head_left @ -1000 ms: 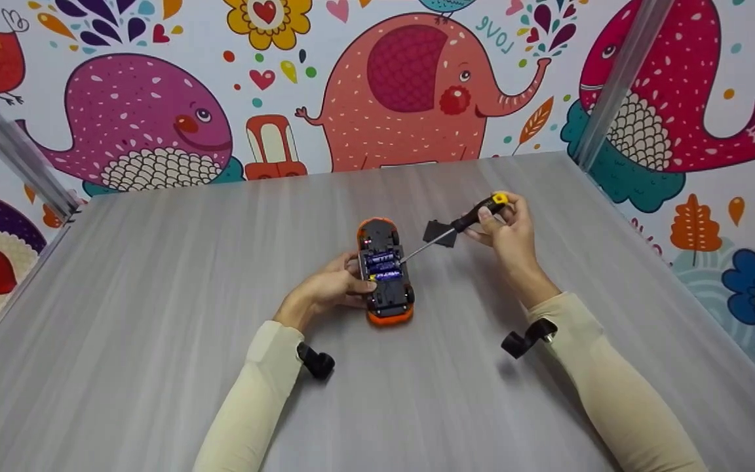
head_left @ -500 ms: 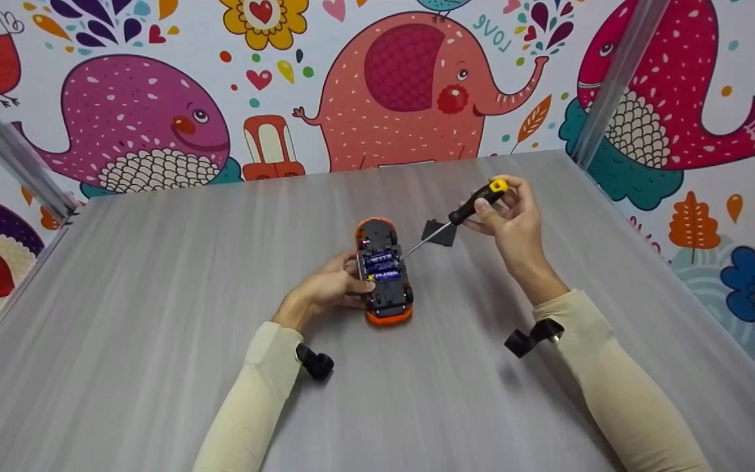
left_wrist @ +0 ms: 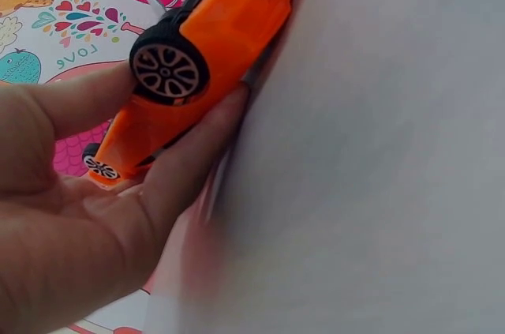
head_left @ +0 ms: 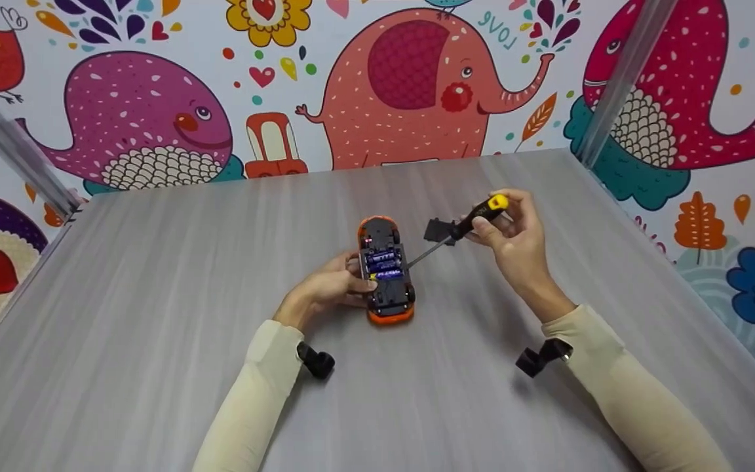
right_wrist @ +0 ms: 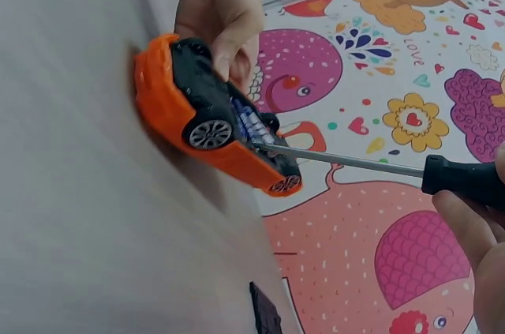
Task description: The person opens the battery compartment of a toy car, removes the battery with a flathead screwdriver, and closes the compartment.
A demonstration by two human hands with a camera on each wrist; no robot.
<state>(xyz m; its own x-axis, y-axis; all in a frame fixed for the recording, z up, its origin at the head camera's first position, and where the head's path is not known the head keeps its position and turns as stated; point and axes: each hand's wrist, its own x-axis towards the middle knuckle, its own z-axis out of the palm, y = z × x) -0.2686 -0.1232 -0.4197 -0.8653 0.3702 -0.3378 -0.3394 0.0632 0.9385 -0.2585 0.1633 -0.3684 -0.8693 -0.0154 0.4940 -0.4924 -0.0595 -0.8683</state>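
Fingers of the left hand curl round the near-left flank of an orange toy car, which lies on its roof in the middle of the grey surface with its black underside up. The left wrist view shows the thumb above a wheel and a finger along the body panel below it, so the car is pinned between them. Its long axis runs away from the person, one orange bumper toward them and the other toward the painted wall. In the open battery bay sit purple-blue cells, laid across the car.

Across from that grip, the right hand holds a screwdriver by its black handle with the yellow cap, fingers pinched round it. The steel shaft slants down and to the left from the handle, and its tip meets the right edge of the battery bay; the right wrist view shows it reaching the cells just behind a wheel. So the tool comes in from the car's right side, roughly across the car's length, while the left hand braces the opposite side.

Just beyond the shaft, a small dark flat piece, possibly the bay's cover, lies on the surface near the right hand, apart from the car.
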